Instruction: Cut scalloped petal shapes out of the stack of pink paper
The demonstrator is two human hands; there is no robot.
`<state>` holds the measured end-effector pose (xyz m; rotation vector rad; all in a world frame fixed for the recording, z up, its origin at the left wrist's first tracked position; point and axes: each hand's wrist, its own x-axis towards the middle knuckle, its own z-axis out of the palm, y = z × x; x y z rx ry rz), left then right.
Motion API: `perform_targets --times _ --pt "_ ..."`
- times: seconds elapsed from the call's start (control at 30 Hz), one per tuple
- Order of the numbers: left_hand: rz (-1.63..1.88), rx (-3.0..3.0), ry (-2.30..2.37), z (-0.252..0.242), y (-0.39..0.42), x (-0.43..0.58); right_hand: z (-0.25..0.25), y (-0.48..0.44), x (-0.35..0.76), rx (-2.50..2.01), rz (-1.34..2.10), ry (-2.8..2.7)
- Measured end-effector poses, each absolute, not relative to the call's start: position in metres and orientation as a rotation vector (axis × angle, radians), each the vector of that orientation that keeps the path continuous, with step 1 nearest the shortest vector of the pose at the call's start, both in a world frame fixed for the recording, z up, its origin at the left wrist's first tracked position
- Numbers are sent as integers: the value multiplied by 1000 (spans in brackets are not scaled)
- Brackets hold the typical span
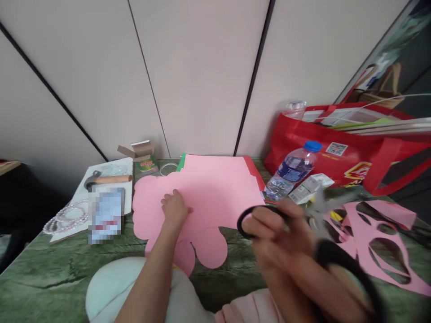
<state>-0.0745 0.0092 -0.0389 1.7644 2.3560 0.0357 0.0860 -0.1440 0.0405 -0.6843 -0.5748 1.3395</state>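
Note:
My left hand (175, 208) rests on pink paper, its thumb stretched to the side and its fingers slightly bent against the surface. Beneath it lies a scalloped, flower-like pink paper shape (145, 197), with rounded lobes (211, 249) reaching toward my lap. A larger pink sheet (222, 188) spreads behind and to the right, over green and red sheet edges (254, 172). My right hand (276, 229), raised over the right side and blurred, grips scissors (321, 211) by their black handles. The blades point rightward, away from the pink sheet; how far they are parted is unclear.
Pink offcuts with holes (362, 242) lie at right, before a red bag (336, 143), a water bottle (292, 170) and a small white box (310, 188). At left are a hammer (111, 179), beads (65, 217), a blurred-out package (107, 215) and an opened carton (144, 157).

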Motion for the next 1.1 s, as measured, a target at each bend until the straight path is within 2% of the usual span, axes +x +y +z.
perform_targets --times 0.13,0.33,0.5,1.1 --pt "40 1724 2311 -37 9 -77 57 -106 86 -731 1398 -423" --pt "34 1714 2271 -34 9 -81 9 -85 95 -853 1399 -318" --pt "68 1805 2333 -34 8 -79 -9 -78 100 -820 1473 -345" --pt "79 1826 2336 -37 12 -77 -13 -74 106 -776 1545 -401"
